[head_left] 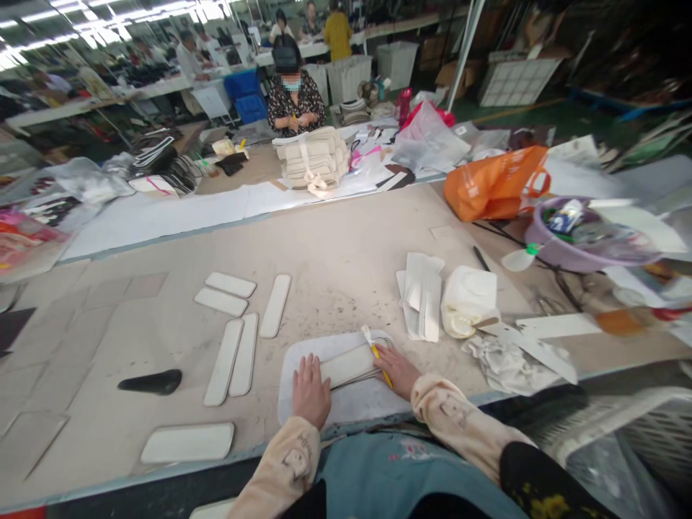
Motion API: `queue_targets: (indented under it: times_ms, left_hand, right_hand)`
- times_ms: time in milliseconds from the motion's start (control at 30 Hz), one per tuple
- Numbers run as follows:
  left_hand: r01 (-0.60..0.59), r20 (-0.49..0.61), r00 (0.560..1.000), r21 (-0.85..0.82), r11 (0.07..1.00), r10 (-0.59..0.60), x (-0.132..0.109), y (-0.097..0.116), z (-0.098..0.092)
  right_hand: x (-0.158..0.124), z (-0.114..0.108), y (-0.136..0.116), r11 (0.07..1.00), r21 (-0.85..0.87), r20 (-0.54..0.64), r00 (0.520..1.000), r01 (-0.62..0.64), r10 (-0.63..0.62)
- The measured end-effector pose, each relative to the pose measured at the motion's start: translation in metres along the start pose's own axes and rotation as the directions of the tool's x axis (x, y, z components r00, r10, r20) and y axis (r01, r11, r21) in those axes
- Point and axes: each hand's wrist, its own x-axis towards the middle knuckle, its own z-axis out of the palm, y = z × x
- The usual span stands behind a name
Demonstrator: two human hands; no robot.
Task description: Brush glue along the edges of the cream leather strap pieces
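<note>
On a white sheet (292, 375) at the table's near edge lies a pale strip-shaped piece (349, 365) with dark edges, other thin pieces seeming to lie under it. My left hand (312, 391) rests on its left end, fingers extended and side by side. At its right end my right hand (397, 369) is closed around a yellow-handled brush (383, 364), whose pale tip points up and away from me. Several rounded white pieces (275, 305) with dark rims lie to the left, one of them (187, 442) near the front edge.
White strips (420, 295) and a cut-open white container (469, 301) stand right of the sheet, with a crumpled cloth (508, 364) nearby. Farther off are an orange bag (494, 184) and a purple basin (589, 252). A black tool (150, 382) lies left. A person (296, 101) works across the table.
</note>
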Motion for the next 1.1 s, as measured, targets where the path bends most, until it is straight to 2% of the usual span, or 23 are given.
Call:
queue_targets:
  times_ms: [100, 200, 300, 400, 500, 733, 833, 900, 967, 1000, 1033, 1100]
  left_hand:
    - [-0.086, 0.132, 0.988, 0.078, 0.993, 0.075, 0.001, 0.012, 0.014]
    - [-0.082, 0.209, 0.976, 0.134, 0.988, 0.052, 0.001, 0.015, 0.023]
    - [-0.091, 0.233, 0.971, 0.143, 0.986, 0.056, 0.001, 0.013, 0.024]
    - [-0.076, 0.241, 0.97, 0.119, 0.99, 0.045, 0.004, 0.009, 0.022]
    - [-0.039, 0.234, 0.972, 0.084, 0.996, 0.018, 0.012, 0.003, 0.019]
    - [-0.017, 0.166, 0.986, -0.024, 1.0, 0.021, 0.021, 0.002, 0.005]
    - [0.02, 0.114, 0.993, -0.104, 0.994, -0.008, 0.023, 0.003, -0.007]
    - [0.065, 0.129, 0.991, -0.217, 0.974, -0.037, 0.025, 0.002, -0.02]
    - [0.142, 0.224, 0.973, -0.408, 0.902, -0.051, 0.026, 0.0, -0.037]
    - [0.186, 0.301, 0.953, -0.528, 0.829, -0.022, 0.025, -0.001, -0.047]
    - [0.233, 0.379, 0.925, -0.646, 0.727, 0.04, 0.023, 0.0, -0.059]
    - [0.338, 0.473, 0.853, -0.823, 0.456, 0.221, 0.018, 0.003, -0.086]
  right_hand:
    - [0.0, -0.002, -0.001, 0.999, 0.039, -0.01, 1.0, -0.002, 0.002]
    - [0.003, -0.009, -0.002, 0.994, 0.107, -0.081, 0.997, -0.002, 0.011]
    - [0.007, -0.016, 0.0, 0.982, 0.157, -0.175, 0.976, -0.104, 0.131]
    - [0.012, -0.019, 0.005, 0.954, 0.173, -0.226, 0.932, -0.246, 0.282]
    - [0.017, -0.02, 0.009, 0.938, 0.18, -0.224, 0.917, -0.295, 0.331]
    - [0.025, -0.028, 0.0, 0.924, 0.243, -0.225, 0.909, -0.295, 0.35]
    - [0.03, -0.035, -0.013, 0.911, 0.296, -0.227, 0.906, -0.286, 0.358]
    - [0.038, -0.047, -0.024, 0.887, 0.367, -0.226, 0.899, -0.279, 0.376]
    - [0.051, -0.069, -0.036, 0.821, 0.511, -0.207, 0.892, -0.253, 0.403]
    - [0.06, -0.083, -0.042, 0.767, 0.601, -0.195, 0.889, -0.225, 0.414]
    - [0.069, -0.099, -0.048, 0.706, 0.682, -0.184, 0.891, -0.188, 0.415]
    - [0.089, -0.134, -0.059, 0.6, 0.794, -0.19, 0.897, -0.1, 0.4]
